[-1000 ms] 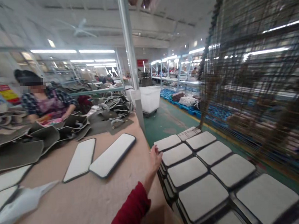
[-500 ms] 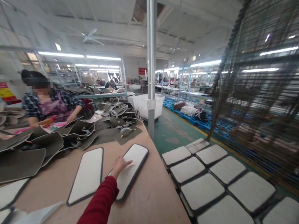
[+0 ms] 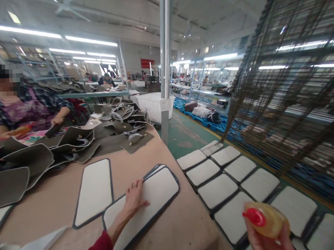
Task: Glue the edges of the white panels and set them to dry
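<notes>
My left hand (image 3: pixel 135 200) lies on a white panel with dark edging (image 3: pixel 159 191), fingers spread and thumb apart. This panel sits over another dark-edged panel, whose rim (image 3: pixel 151 172) peeks out at the far end. Just to the left, another white panel (image 3: pixel 94 191) lies flat on the table, touching or nearly touching the one under my hand. At the lower right my right hand (image 3: pixel 260 242) is closed around a squeeze bottle (image 3: pixel 270 220) with a red cap and yellowish contents. The bottle is held above rows of white panels (image 3: pixel 218 191) beside the table.
Grey-brown bag pieces (image 3: pixel 73 142) are heaped at the table's far left, where a co-worker (image 3: pixel 25 105) sits. A metal post (image 3: pixel 165 121) and a white bin (image 3: pixel 152 105) stand beyond the far corner. A wire-mesh rack (image 3: pixel 278 79) rises on the right.
My right hand has come into view with the bottle. The panel under my left hand now overlaps another one, and that hand's fingers have spread. The view has turned slightly right.
</notes>
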Action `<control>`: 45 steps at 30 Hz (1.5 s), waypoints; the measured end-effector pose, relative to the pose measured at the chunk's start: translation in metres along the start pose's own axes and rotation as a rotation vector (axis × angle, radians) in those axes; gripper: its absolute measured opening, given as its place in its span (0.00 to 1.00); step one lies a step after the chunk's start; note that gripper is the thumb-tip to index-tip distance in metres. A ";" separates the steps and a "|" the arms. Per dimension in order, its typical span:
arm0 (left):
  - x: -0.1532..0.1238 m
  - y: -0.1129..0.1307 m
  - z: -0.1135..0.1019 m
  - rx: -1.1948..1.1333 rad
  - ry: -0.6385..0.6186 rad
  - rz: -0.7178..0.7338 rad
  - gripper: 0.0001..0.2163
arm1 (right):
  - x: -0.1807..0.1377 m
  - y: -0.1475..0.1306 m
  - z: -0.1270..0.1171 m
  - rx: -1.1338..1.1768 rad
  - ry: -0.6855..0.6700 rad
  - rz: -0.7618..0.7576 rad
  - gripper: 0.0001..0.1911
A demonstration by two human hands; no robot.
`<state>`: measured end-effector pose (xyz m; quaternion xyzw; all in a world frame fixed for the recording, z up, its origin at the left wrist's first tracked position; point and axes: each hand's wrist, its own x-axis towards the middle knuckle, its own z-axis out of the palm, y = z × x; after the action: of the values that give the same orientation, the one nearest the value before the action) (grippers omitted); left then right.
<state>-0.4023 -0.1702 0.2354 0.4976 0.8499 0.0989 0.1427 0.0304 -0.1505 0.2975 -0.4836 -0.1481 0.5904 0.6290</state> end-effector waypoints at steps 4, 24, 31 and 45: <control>-0.037 0.011 -0.008 0.112 0.103 0.149 0.36 | -0.012 -0.008 0.005 0.188 0.037 0.020 0.24; -0.069 0.096 -0.013 0.301 -0.030 0.286 0.20 | -0.030 -0.051 0.013 0.361 -0.228 -0.278 0.17; -0.054 0.128 -0.016 0.034 -0.118 0.247 0.21 | -0.024 -0.069 0.035 0.307 -0.300 -0.351 0.15; -0.093 0.182 -0.143 -0.338 -0.572 0.921 0.18 | -0.053 -0.148 0.061 0.067 -0.669 -0.456 0.29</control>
<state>-0.2595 -0.1667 0.4401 0.7942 0.4451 0.1468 0.3868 0.0590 -0.1462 0.4633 -0.1986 -0.4289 0.5651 0.6763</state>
